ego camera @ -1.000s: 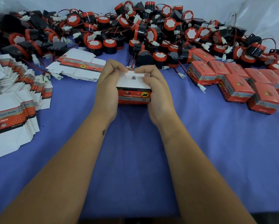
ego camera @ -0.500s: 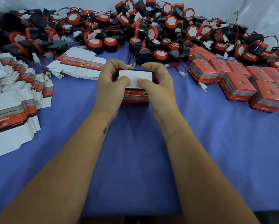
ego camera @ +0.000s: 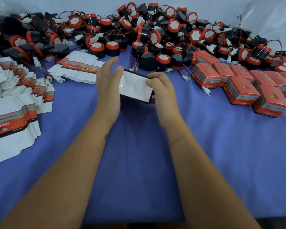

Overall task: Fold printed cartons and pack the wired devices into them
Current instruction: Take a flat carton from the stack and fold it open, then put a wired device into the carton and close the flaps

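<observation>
Carton (ego camera: pixel 135 87) now tilted, left hand (ego camera: pixel 108 86) fingers spread, right hand (ego camera: pixel 162 91) pinching it

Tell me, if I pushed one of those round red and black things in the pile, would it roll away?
Probably only a little. Each device is round like a short drum, so one lying on its side could roll. But its wire and white plug would likely drag or snag on the others. Those standing on a flat end would probably slide instead.

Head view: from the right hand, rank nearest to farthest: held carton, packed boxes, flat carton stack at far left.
1. Held carton, gripped by the right hand.
2. Packed boxes, to its right.
3. Flat carton stack, far left, beyond the left hand.
</observation>
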Demonstrator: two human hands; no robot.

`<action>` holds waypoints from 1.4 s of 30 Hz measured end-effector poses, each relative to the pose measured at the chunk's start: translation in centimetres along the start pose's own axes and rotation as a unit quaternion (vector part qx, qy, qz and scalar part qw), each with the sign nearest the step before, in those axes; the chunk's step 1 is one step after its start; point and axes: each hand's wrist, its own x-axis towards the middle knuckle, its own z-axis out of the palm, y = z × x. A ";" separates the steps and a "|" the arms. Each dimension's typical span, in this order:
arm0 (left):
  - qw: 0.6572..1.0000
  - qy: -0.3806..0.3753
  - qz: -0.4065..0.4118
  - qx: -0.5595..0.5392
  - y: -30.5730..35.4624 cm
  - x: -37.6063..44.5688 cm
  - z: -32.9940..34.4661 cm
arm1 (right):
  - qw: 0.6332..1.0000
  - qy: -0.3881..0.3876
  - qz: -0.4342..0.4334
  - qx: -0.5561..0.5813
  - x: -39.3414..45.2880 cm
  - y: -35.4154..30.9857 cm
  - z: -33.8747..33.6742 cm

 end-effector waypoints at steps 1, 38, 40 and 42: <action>0.999 0.018 -0.012 0.026 0.1 0.1 -0.1 | 1.000 0.008 -0.010 -0.003 0.0 0.1 0.0; 0.935 0.212 -0.100 -0.266 -2.5 5.9 1.3 | 0.950 0.264 0.145 -0.085 23.5 2.4 -10.9; 0.931 0.218 -0.106 -0.274 -2.6 5.9 1.3 | 0.949 0.279 0.147 -0.014 25.2 2.9 -11.8; 0.929 0.224 -0.109 -0.274 -2.5 6.2 1.4 | 0.950 0.270 0.139 0.076 26.2 3.2 -12.9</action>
